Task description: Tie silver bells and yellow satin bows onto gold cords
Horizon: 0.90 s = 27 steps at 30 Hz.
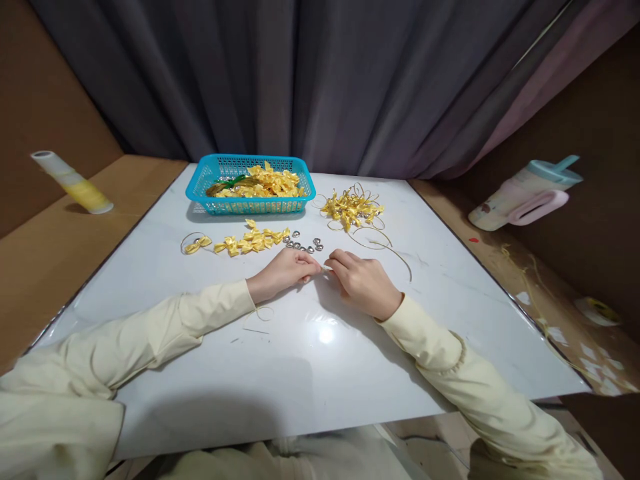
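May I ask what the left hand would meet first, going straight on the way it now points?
Beyond the tiny pale piece between them, the left hand would probably meet the right hand, though depth is unclear.

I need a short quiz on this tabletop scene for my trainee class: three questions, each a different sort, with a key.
1. Multiple choice: What lies just beyond the fingers of the left hand?
A) scissors
B) small silver pieces
C) wooden spoons

2. True or false: The cup with the pink handle is to the right of the white tabletop.

3. Fill in the blank: The pile of yellow bows with cord loops lies to the ____ of the blue basket.

Key: 1. B; 2. True; 3. right
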Each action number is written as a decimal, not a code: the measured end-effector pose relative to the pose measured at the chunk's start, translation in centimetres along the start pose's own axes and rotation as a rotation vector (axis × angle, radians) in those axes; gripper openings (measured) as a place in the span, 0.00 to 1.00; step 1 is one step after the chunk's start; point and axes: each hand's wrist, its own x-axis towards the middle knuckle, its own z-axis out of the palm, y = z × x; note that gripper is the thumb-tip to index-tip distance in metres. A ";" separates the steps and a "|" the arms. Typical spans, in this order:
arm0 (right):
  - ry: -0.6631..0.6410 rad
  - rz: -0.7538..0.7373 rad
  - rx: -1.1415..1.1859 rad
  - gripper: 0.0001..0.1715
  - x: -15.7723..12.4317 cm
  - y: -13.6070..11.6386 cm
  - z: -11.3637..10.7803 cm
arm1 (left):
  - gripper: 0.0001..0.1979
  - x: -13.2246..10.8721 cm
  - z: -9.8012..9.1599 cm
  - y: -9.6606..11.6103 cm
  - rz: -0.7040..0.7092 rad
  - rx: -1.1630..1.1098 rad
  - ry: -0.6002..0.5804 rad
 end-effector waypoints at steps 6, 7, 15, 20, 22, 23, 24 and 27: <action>0.023 0.013 0.044 0.13 0.0 -0.2 -0.3 | 0.06 0.0 0.0 0.0 -0.003 0.006 0.001; 0.024 0.013 0.041 0.13 0.0 -0.3 -0.2 | 0.05 0.0 0.0 0.0 -0.004 0.007 0.004; 0.028 0.000 -0.005 0.12 0.2 -0.5 0.6 | 0.05 0.0 0.0 0.1 -0.003 0.019 0.000; 0.049 0.023 -0.002 0.12 0.1 -0.3 0.3 | 0.05 0.1 0.0 0.0 0.002 0.023 0.003; 0.053 0.034 0.010 0.12 0.1 -0.3 0.1 | 0.06 0.1 0.0 0.0 0.005 0.024 0.000; 0.054 0.035 0.016 0.12 0.1 -0.3 0.0 | 0.06 0.1 0.0 0.0 0.006 0.024 -0.002; 0.054 0.034 0.021 0.12 0.1 -0.3 0.0 | 0.06 0.0 0.0 0.0 0.007 0.024 -0.003; 0.051 0.022 0.027 0.12 0.1 -0.4 0.1 | 0.05 0.0 0.0 0.0 0.003 0.024 -0.003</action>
